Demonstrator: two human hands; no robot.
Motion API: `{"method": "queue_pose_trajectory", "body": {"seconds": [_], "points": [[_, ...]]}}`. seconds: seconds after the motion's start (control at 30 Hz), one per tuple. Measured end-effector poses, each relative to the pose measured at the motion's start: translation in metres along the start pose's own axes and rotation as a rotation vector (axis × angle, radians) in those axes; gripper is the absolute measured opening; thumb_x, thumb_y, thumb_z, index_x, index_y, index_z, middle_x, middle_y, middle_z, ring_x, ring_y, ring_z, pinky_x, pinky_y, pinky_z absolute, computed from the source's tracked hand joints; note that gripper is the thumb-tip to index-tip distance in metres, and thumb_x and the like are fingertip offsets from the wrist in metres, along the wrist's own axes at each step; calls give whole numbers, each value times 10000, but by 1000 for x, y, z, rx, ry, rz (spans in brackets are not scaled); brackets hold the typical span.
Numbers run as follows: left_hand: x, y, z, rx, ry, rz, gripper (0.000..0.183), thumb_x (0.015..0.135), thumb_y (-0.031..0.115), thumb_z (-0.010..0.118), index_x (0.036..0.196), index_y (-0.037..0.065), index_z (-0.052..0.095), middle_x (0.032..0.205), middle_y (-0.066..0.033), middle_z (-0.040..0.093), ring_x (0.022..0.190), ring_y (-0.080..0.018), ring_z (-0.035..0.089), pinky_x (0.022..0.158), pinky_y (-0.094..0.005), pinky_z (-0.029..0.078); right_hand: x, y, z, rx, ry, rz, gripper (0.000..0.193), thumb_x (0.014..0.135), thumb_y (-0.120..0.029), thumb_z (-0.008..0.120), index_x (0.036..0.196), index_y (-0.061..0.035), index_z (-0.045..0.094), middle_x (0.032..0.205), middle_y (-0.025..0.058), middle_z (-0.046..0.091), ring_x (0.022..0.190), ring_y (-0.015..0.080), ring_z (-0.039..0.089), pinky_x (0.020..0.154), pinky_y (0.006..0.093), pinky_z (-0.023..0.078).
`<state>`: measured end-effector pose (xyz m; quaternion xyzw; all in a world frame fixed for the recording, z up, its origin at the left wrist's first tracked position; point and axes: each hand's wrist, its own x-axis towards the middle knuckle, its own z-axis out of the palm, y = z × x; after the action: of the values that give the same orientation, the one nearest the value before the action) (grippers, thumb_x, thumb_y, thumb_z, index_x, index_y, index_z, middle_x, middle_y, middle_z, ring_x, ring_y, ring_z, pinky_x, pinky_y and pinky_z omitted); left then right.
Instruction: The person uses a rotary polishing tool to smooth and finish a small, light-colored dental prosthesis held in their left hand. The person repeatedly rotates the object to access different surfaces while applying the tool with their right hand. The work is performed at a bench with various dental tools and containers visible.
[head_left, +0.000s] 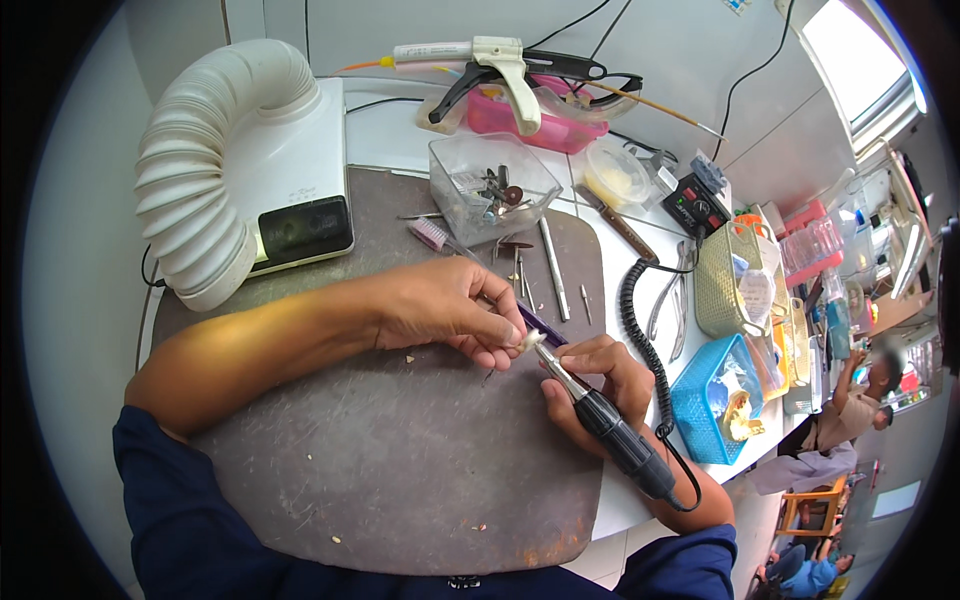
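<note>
Over the middle of the dark grey work board (400, 460), my left hand (445, 305) pinches a small whitish piece (530, 342) between thumb and fingertips. It looks like a dental piece, but is too small to make out fully. My right hand (615, 378) grips a black and silver rotary handpiece (622, 438), its tip pointing up and left at the piece. Tip and piece meet or nearly meet; I cannot tell which. Behind my left fingers lie a purple-handled tool (540, 325), a brush with pale bristles (430, 235) and several thin burs (520, 275).
A white ribbed hose (185, 170) on a white box stands at left. Behind the board are a clear bin of small tools (490, 190) and a dispensing gun (510, 80). A coiled black cord (633, 320) runs down the right, beside a blue basket (715, 400). People (845, 415) are farther right.
</note>
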<state>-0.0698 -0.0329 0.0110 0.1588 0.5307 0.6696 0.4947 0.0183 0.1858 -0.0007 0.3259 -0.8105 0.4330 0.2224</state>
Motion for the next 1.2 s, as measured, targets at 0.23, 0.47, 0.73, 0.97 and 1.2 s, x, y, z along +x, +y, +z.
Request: {"method": "queue_pose_trajectory", "body": {"seconds": [0.23, 0.47, 0.73, 0.97, 1.2], "points": [[1, -2, -1, 10, 14, -1, 153, 835, 106, 674, 897, -7, 591, 861, -86, 646, 729, -113, 644, 670, -211, 530, 5, -4, -1, 10, -27, 20, 268, 659, -5, 737, 841, 27, 543, 760, 175, 632, 675, 260, 674, 593, 287, 525], [1, -1, 1, 12, 25, -10, 158, 832, 105, 676, 896, -6, 584, 854, -87, 645, 722, -114, 643, 661, -213, 528, 4, -3, -2, 47, -46, 17, 264, 661, 1, 733, 840, 30, 541, 755, 172, 629, 688, 262, 674, 609, 295, 526], [1, 1, 1, 11, 18, -7, 160, 835, 107, 671, 895, -7, 576, 857, -88, 645, 727, -114, 642, 665, -211, 526, 4, -2, -2, 67, -28, 63, 266, 657, 10, 733, 843, 30, 543, 760, 169, 628, 702, 264, 676, 631, 299, 531], [2, 1, 1, -2, 20, -16, 174, 828, 113, 684, 897, -10, 582, 853, -86, 644, 723, -110, 641, 660, -208, 524, 5, -1, -3, 59, -46, 36, 267, 649, 9, 738, 840, 21, 551, 768, 171, 640, 688, 261, 678, 601, 293, 532], [2, 0, 2, 5, 27, -10, 173, 833, 121, 685, 891, -9, 587, 846, -86, 644, 720, -109, 640, 659, -206, 525, 5, -1, -5, 40, -89, 11, 264, 696, 21, 703, 877, 39, 512, 751, 171, 617, 708, 240, 662, 642, 287, 509]]}}
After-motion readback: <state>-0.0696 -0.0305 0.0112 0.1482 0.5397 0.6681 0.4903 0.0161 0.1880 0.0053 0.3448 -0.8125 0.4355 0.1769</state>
